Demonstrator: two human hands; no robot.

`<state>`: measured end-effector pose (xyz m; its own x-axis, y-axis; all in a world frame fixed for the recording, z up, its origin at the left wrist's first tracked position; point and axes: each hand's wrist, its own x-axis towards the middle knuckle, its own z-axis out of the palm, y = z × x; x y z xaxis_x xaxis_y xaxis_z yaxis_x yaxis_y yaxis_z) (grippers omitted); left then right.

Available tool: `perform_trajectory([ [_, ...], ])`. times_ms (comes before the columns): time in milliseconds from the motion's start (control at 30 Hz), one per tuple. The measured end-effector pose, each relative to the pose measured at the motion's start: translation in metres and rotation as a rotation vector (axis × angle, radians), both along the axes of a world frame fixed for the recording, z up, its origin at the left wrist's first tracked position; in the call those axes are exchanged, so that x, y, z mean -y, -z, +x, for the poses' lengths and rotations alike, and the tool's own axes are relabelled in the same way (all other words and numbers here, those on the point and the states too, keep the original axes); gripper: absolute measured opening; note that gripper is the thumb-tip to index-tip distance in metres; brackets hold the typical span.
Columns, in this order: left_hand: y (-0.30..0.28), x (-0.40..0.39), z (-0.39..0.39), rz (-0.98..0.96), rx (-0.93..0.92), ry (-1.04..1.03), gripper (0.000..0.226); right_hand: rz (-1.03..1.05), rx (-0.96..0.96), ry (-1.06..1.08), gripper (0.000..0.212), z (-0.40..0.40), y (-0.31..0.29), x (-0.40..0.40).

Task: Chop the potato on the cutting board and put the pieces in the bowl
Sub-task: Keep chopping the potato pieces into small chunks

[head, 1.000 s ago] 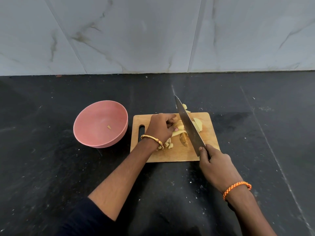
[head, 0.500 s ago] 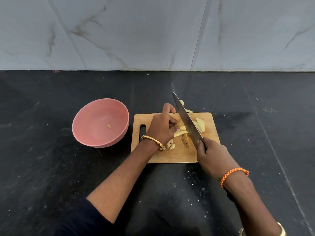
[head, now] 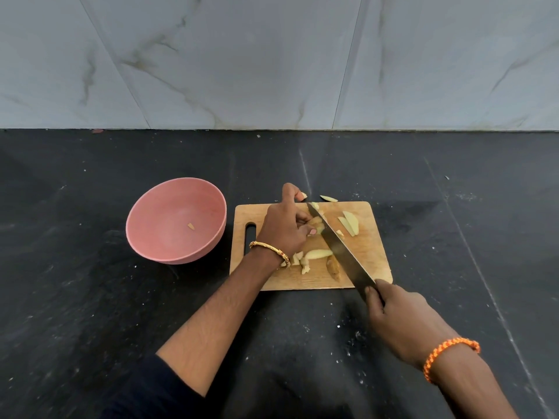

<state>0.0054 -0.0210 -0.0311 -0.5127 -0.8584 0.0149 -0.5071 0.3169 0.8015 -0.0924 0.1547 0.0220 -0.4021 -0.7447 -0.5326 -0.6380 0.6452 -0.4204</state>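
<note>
A wooden cutting board (head: 369, 264) lies on the dark counter, and potato pieces (head: 317, 254) are scattered across it. My left hand (head: 286, 226) curls over a potato chunk (head: 317, 222) near the board's middle and holds it down. My right hand (head: 399, 320) grips the handle of a large knife (head: 341, 252), whose blade lies low across the board against the held chunk. Left of the board stands a pink bowl (head: 142, 237) with one small potato bit (head: 190, 226) inside.
A potato slice (head: 328, 198) lies on the black counter (head: 90, 297) just beyond the board's far edge. White crumbs speckle the counter in front of the board. A grey marble wall (head: 272, 62) closes off the back.
The knife blade has come down from a raised tilt and now lies low across the board. My right hand drew back toward me. My left hand kept holding the chunk.
</note>
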Motion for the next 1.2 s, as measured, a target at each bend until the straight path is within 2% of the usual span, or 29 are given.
perform_trajectory([
  [100,0.000,0.002,0.002,-0.005,-0.012,0.013,0.059,0.017,0.032,-0.007,0.024,-0.009,-0.008,-0.012],
  [200,0.000,0.002,0.004,-0.001,-0.011,0.017,0.060,-0.054,0.068,0.046,0.019,-0.018,-0.019,-0.021],
  [367,-0.002,0.000,0.003,0.006,0.009,0.010,0.060,-0.160,-0.012,0.065,0.024,-0.015,-0.017,-0.017],
  [733,0.000,-0.005,0.002,0.018,-0.015,-0.061,0.061,-0.129,-0.052,0.023,0.025,-0.001,0.002,0.007],
  [967,0.002,-0.009,0.001,-0.058,0.010,-0.040,0.048,-0.092,-0.140,0.014,0.025,0.019,0.003,0.012],
  [1200,0.002,-0.011,-0.001,-0.075,0.019,-0.053,0.045,-0.002,-0.175,-0.039,0.015,0.019,-0.004,0.023],
])
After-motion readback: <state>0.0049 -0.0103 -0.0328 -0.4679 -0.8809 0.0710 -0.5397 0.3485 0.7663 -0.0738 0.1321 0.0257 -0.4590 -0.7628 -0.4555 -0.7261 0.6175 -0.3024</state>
